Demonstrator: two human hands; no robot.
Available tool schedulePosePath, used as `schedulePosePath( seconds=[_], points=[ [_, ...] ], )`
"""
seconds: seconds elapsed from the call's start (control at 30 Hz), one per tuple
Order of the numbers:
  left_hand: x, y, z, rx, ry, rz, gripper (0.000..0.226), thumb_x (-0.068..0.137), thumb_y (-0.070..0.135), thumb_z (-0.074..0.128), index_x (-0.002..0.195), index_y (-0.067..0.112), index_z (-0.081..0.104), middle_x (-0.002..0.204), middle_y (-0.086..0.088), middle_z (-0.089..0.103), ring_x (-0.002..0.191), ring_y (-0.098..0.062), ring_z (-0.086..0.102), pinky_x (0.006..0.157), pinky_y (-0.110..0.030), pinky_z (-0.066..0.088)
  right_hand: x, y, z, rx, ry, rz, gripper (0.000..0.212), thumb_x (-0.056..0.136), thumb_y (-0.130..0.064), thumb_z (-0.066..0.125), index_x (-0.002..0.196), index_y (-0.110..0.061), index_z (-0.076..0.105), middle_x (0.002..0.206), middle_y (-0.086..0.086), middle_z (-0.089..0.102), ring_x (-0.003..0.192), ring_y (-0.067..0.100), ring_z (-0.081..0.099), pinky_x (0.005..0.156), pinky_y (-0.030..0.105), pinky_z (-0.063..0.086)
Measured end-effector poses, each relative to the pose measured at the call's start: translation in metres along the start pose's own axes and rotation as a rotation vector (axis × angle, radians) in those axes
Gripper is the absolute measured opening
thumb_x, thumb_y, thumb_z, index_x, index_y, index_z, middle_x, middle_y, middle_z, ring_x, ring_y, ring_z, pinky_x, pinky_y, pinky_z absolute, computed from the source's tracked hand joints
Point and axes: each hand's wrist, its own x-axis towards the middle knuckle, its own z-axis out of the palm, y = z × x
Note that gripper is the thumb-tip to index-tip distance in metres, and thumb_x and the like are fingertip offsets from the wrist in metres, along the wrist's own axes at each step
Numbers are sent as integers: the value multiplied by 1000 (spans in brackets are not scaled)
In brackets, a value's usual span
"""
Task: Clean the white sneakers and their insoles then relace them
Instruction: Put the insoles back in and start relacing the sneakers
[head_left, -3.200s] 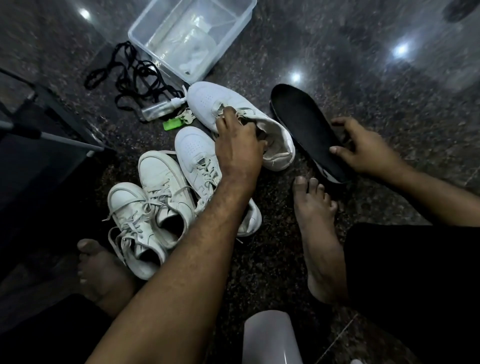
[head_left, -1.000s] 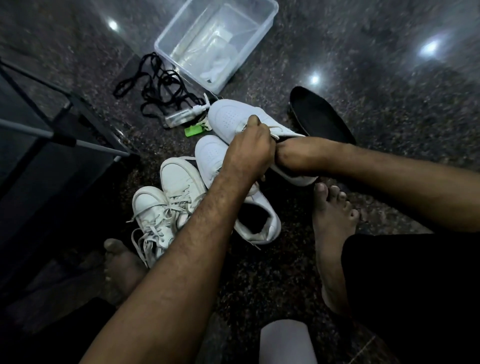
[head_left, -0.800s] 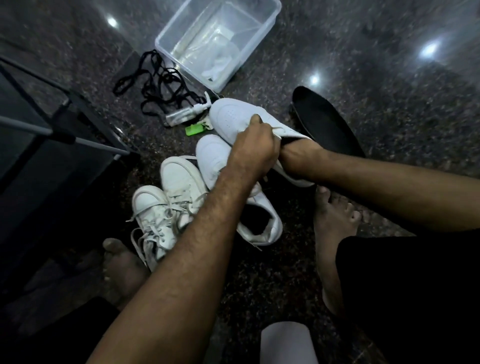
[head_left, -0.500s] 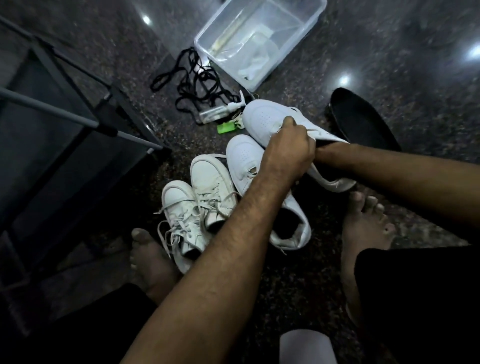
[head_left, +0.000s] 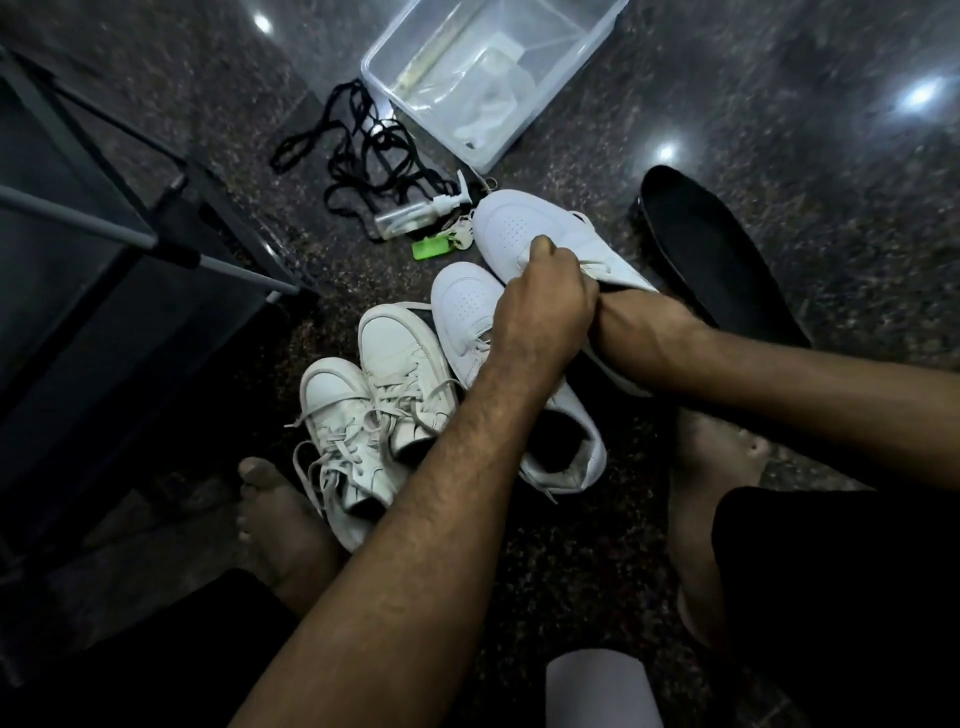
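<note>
While L hand (head_left: 540, 306) grips sneaker (head_left: 519, 228), R hand (head_left: 639, 322) inside

Glossy speckled stone floor (head_left: 779, 104), clear plastic tub (head_left: 597, 31)

The right hand (head_left: 631, 325) has let go of the black insole (head_left: 717, 260) and now reaches inside the white sneaker (head_left: 524, 228) beside it.

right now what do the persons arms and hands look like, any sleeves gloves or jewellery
Both forearms are bare up to the frame edge, with no sleeves showing. The left hand wears no glove, ring or watch. The right hand is mostly hidden, but its wrist is bare too. Fine hair shows on the left forearm.
</note>
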Motion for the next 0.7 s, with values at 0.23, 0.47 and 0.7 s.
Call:
schedulePosePath(
  seconds=[0.23,0.47,0.7],
  points=[
    [-4,-1,3,11,19,3,30,100,28,42,104,2,57,116,-14,47,89,-40,59,66,-41,34,-18,-16,-11,-39,-15,126,28,103,-16,36,121,-10,56,119,13,62,102,31,64,77,38,50],
    [-6,-3,6,18,35,36,29,101,29,43,105,3,57,116,-14,47,91,-40,59,67,-41,32,-41,-30,-19,-345,-87,92,36,100,-18,35,126,-13,58,130,12,45,108,27,51,74,35,36],
    [1,-5,5,-8,16,43,30,100,30,43,104,4,56,114,-14,46,90,-41,58,69,-43,37,-25,7,-14,-324,-3,7,28,84,-17,44,80,-11,71,75,8,62,51,27,61,42,22,13]
  ],
)
